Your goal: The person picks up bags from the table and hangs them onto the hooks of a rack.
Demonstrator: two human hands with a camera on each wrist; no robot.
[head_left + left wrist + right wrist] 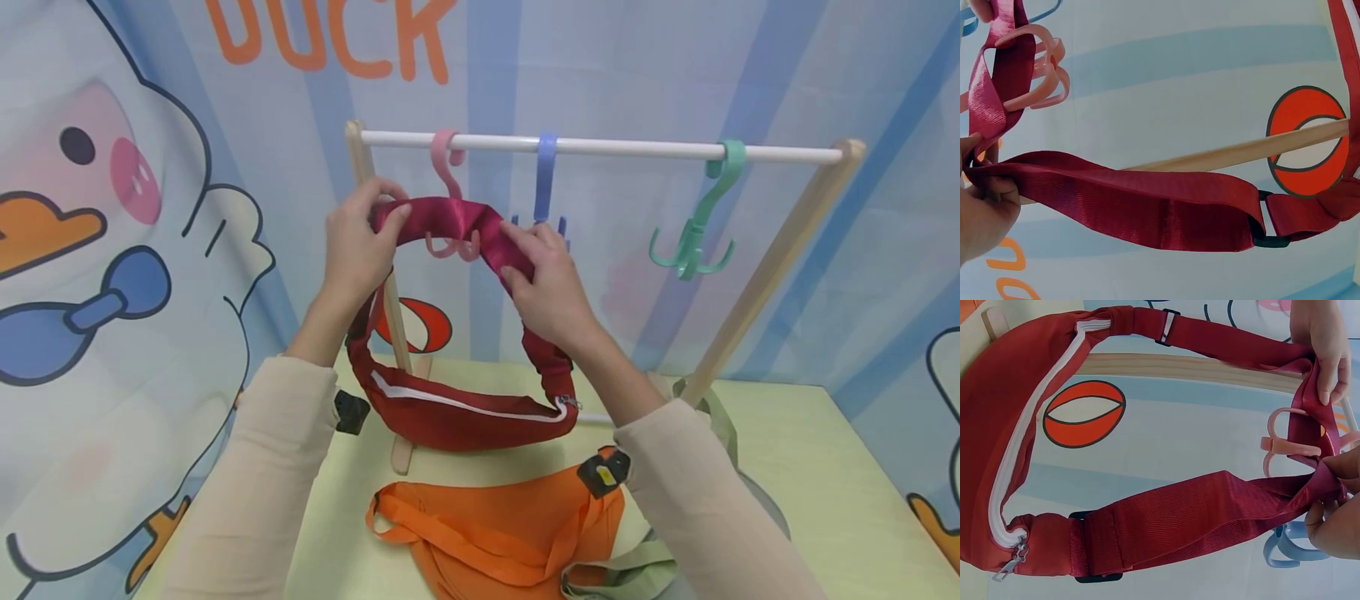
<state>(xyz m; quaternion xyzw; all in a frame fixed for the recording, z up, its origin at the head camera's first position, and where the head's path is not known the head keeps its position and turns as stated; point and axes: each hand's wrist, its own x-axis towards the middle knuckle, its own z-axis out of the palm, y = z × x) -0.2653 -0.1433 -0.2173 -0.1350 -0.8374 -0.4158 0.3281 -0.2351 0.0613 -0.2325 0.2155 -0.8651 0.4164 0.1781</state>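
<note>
A dark red waist bag (pixel 465 421) with a white zip hangs from its crimson strap (pixel 442 218) in front of the rack. My left hand (pixel 363 237) pinches the strap at its upper left. On the other side, my right hand (pixel 551 287) grips the strap at the upper right. Between the hands, the strap crosses the pink hook (pixel 447 167), whose prongs show just below it. The right wrist view shows a pink prong (pixel 1291 448) overlapping the strap; whether the strap's weight rests on it I cannot tell. A black buckle (pixel 1270 242) joins strap and bag.
The white rail (pixel 630 148) also carries a blue hook (pixel 546 179) and a green hook (pixel 693 242). Wooden posts (pixel 780 267) hold the rail. An orange bag (pixel 487 525) and a pale green strap (pixel 637 575) lie on the yellowish table (pixel 840 500).
</note>
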